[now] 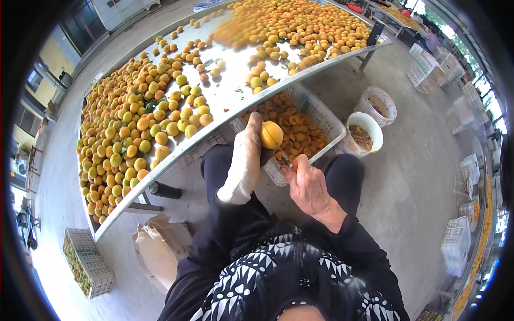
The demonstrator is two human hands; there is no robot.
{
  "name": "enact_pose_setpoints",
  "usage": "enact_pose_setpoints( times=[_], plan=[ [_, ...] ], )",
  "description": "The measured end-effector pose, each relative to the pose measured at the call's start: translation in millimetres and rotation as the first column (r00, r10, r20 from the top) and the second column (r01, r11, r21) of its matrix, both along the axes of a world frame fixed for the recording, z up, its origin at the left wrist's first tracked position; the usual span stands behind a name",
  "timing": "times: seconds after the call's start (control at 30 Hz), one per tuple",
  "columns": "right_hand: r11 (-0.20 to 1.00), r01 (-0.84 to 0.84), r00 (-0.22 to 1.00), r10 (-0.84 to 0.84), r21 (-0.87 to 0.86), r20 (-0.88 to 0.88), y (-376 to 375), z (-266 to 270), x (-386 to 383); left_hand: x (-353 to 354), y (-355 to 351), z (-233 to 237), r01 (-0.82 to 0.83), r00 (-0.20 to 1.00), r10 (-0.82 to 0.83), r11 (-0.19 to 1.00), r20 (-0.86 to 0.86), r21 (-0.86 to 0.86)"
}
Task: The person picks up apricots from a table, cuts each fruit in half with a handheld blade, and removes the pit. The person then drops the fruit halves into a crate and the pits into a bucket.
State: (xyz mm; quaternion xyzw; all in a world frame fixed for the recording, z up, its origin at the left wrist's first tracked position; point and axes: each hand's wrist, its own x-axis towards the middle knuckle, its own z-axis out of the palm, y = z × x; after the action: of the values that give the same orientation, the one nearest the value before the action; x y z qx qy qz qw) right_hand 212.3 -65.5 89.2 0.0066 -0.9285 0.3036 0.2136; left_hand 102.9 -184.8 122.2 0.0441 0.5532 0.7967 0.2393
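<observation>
My left hand [246, 155], in a white glove with stained fingertips, holds a yellow-orange apricot [271, 135] above a white crate [334, 124]. In my bare right hand [310, 190] is a small red-handled knife [289, 161], its thin blade reaching up to the lower side of the apricot. A line runs down the fruit's skin. Below both hands, the crate holds many opened apricot pieces [305, 131]. Whole apricots [155, 101] lie heaped on the metal table [227, 104] beyond my hands.
Two white buckets [376, 131] [393, 112] stand right of the crate, the nearer one holding brown pits [360, 138]. A cardboard box [166, 243] and a crate of fruit [99, 267] sit at lower left. Stacked crates [425, 72] and a person [430, 38] are farther right.
</observation>
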Motion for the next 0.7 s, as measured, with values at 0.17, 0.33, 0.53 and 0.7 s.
enact_pose_setpoints(
  times=[0.17,0.33,0.53,0.7],
  plan=[
    [0.997,0.056,0.998,-0.057,-0.059,-0.019,-1.3,-3.9,-1.4,10.2,10.8,-1.5,-0.268,0.812,0.108,0.942,-0.573,-0.202],
    [0.999,0.015,0.999,-0.013,-0.042,0.042,-7.3,1.2,-3.1,14.4,8.0,1.7,-0.320,0.847,0.219,0.938,-0.484,-0.135],
    [0.983,0.046,0.997,-0.056,0.178,0.053,3.3,0.6,-10.9,-13.7,-1.1,-13.4,0.045,0.979,-0.049,0.999,0.197,0.027],
    [0.965,0.075,0.992,-0.097,0.253,0.075,7.1,0.3,-9.2,-16.7,15.6,-18.5,-0.009,0.998,0.006,0.999,-0.059,-0.045]
  ],
)
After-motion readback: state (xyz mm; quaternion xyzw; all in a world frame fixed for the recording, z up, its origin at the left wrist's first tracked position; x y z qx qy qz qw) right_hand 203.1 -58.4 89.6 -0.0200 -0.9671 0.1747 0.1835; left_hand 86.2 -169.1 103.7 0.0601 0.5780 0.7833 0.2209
